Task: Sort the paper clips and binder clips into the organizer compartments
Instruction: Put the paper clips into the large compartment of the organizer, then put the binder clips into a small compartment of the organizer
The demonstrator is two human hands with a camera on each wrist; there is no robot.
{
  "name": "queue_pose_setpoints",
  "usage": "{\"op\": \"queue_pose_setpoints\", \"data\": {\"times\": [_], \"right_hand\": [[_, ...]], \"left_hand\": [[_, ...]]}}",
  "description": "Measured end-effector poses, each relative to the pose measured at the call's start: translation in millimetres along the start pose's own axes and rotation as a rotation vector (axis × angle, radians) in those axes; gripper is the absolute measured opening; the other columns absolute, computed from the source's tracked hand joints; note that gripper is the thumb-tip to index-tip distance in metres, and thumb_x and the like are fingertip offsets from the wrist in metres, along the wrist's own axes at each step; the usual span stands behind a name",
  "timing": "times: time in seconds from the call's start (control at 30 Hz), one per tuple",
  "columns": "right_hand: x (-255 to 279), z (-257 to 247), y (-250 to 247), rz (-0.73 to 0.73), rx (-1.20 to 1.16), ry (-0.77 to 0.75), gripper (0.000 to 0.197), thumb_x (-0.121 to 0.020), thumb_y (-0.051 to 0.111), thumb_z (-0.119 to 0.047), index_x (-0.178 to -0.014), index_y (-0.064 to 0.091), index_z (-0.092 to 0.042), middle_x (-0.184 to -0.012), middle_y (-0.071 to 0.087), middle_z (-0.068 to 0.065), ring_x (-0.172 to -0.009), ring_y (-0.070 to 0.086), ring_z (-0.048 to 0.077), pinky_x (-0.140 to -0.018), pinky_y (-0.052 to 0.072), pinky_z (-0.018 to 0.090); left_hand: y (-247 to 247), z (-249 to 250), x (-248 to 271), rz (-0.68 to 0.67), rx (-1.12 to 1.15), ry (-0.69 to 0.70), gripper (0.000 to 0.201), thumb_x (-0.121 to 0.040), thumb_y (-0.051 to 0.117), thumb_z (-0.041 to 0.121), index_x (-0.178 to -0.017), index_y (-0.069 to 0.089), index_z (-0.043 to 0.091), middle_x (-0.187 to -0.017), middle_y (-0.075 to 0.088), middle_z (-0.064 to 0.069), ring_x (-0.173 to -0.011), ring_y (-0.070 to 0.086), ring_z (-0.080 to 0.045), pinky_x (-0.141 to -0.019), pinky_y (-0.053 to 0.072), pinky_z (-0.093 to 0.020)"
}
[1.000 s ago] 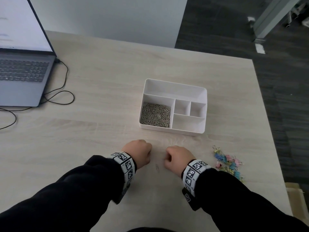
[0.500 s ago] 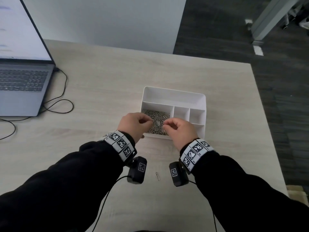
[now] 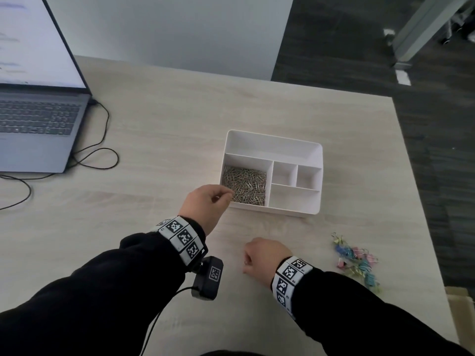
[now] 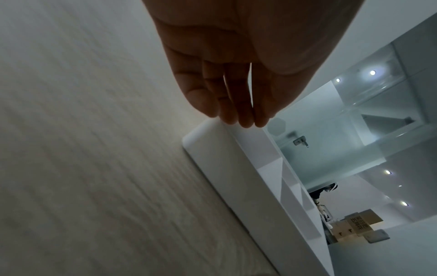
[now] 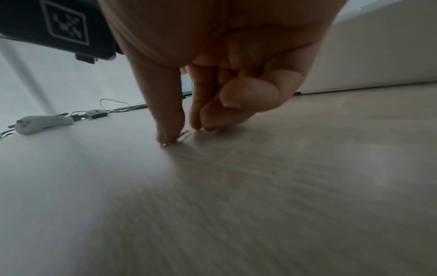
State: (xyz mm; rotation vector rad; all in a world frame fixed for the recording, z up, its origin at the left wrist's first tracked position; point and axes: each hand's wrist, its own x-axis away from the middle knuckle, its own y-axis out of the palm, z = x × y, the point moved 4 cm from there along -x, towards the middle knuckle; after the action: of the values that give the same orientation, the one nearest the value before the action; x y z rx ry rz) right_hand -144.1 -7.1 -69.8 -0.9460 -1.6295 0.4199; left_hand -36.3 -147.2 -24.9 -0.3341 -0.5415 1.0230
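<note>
A white organizer (image 3: 272,145) stands mid-table, and its front-left compartment holds a heap of silver paper clips (image 3: 244,185). My left hand (image 3: 212,201) hovers at that compartment's front-left corner (image 4: 224,168). In the left wrist view its fingers (image 4: 236,115) hang straight and together, holding nothing. My right hand (image 3: 259,258) is down on the table nearer me. Its thumb (image 5: 169,136) and forefinger pinch a single paper clip (image 5: 185,134) that still lies on the wood. A pile of pastel binder clips (image 3: 356,262) lies to the right of that hand.
An open laptop (image 3: 38,124) with a looping black cable (image 3: 97,160) fills the table's far left. A white hand-held device (image 5: 42,122) and wires lie on the table in the right wrist view. The table's right edge (image 3: 421,201) runs just past the binder clips.
Both hands were over the paper clip compartment. The right hand has dropped back to the table onto the lone clip. The left hand has drawn back to the organizer's front-left corner.
</note>
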Motion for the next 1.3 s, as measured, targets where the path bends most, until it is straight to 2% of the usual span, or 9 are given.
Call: {"op": "queue_pose_setpoints", "data": {"times": [0.23, 0.37, 0.43, 0.53, 0.73, 0.9, 1.07, 1.17, 1.3], "right_hand": [[-2.9, -4.6, 2.2, 0.017, -0.041, 0.015, 0.012, -0.082, 0.056, -0.027, -0.088, 0.064, -0.022, -0.104, 0.067, 0.004, -0.099, 0.062, 0.027, -0.084, 0.048, 0.032], [0.2, -4.0, -11.6, 0.059, -0.089, 0.023, 0.008, -0.078, 0.058, -0.028, -0.074, 0.053, -0.024, -0.091, 0.061, -0.002, -0.086, 0.058, 0.022, -0.071, 0.039, 0.026], [0.5, 0.9, -28.7, 0.18, -0.212, 0.053, 0.019, -0.076, 0.061, -0.028, -0.065, 0.046, -0.023, -0.076, 0.055, -0.006, -0.074, 0.054, 0.019, -0.065, 0.035, 0.026], [2.1, 14.3, -61.6, 0.466, -0.484, 0.124, 0.014, -0.077, 0.067, -0.023, -0.069, 0.056, -0.02, -0.066, 0.062, -0.006, -0.063, 0.057, 0.012, -0.059, 0.043, 0.024], [8.3, 35.5, -101.5, 0.674, -0.771, 0.105, 0.004, -0.085, 0.069, -0.024, -0.086, 0.069, -0.028, -0.08, 0.07, -0.01, -0.076, 0.066, 0.006, -0.073, 0.059, 0.03], [44.6, 65.1, -83.3, 0.682, -0.698, 0.148, 0.005, -0.089, 0.064, -0.026, -0.088, 0.068, -0.027, -0.08, 0.066, -0.015, -0.07, 0.062, 0.001, -0.063, 0.048, 0.015], [96.3, 128.2, -40.4, 0.719, -0.673, 0.29, 0.005, -0.085, 0.065, -0.026, -0.089, 0.069, -0.028, -0.085, 0.066, -0.012, -0.06, 0.054, 0.002, -0.068, 0.049, 0.024], [132.9, 172.9, -19.9, 0.764, -0.726, 0.388, 0.006, -0.086, 0.065, -0.025, -0.09, 0.068, -0.028, -0.091, 0.064, -0.009, -0.07, 0.06, 0.008, -0.074, 0.055, 0.032], [179.7, 225.3, 5.2, 0.786, -0.678, 0.528, 0.009, -0.088, 0.064, -0.028, -0.097, 0.066, -0.029, -0.099, 0.061, -0.007, -0.075, 0.054, 0.0, -0.075, 0.044, 0.022]], "left_hand": [[-2.2, -24.1, 20.7, -0.055, -0.021, -0.064, 0.012, -0.086, 0.065, 0.024, -0.092, 0.072, 0.031, -0.071, 0.063, 0.017, -0.061, 0.056, 0.0, -0.066, 0.043, -0.017], [-2.2, -29.9, 30.4, -0.076, -0.043, -0.069, 0.013, -0.086, 0.064, 0.025, -0.094, 0.071, 0.033, -0.077, 0.064, 0.016, -0.065, 0.057, -0.003, -0.069, 0.045, -0.018], [-2.7, -33.5, 35.5, -0.088, -0.05, -0.083, 0.013, -0.086, 0.064, 0.026, -0.095, 0.071, 0.033, -0.077, 0.063, 0.016, -0.064, 0.056, -0.002, -0.069, 0.045, -0.019], [-0.7, -34.5, 42.4, -0.12, -0.077, -0.078, 0.014, -0.087, 0.063, 0.027, -0.097, 0.07, 0.034, -0.081, 0.064, 0.017, -0.067, 0.057, 0.0, -0.072, 0.045, -0.02], [14.0, -21.2, 53.5, -0.174, -0.124, -0.05, 0.016, -0.087, 0.062, 0.028, -0.099, 0.069, 0.034, -0.086, 0.064, 0.016, -0.073, 0.059, -0.002, -0.074, 0.044, -0.02], [42.8, -9.1, 59.7, -0.251, -0.164, -0.01, 0.017, -0.087, 0.063, 0.028, -0.101, 0.068, 0.035, -0.089, 0.064, 0.015, -0.072, 0.058, -0.001, -0.074, 0.045, -0.019], [88.5, 1.7, 65.9, -0.391, -0.291, 0.05, 0.025, -0.085, 0.065, 0.03, -0.109, 0.065, 0.036, -0.098, 0.06, 0.015, -0.072, 0.056, 0.0, -0.075, 0.043, -0.018], [119.9, 15.1, 72.7, -0.49, -0.377, 0.114, 0.034, -0.083, 0.067, 0.031, -0.116, 0.061, 0.034, -0.106, 0.053, 0.011, -0.072, 0.056, -0.002, -0.078, 0.044, -0.02], [162.3, 35.2, 84.3, -0.602, -0.51, 0.191, 0.055, -0.075, 0.067, 0.042, -0.127, 0.049, 0.039, -0.125, 0.041, 0.014, -0.08, 0.062, -0.009, -0.083, 0.052, -0.032]]}}
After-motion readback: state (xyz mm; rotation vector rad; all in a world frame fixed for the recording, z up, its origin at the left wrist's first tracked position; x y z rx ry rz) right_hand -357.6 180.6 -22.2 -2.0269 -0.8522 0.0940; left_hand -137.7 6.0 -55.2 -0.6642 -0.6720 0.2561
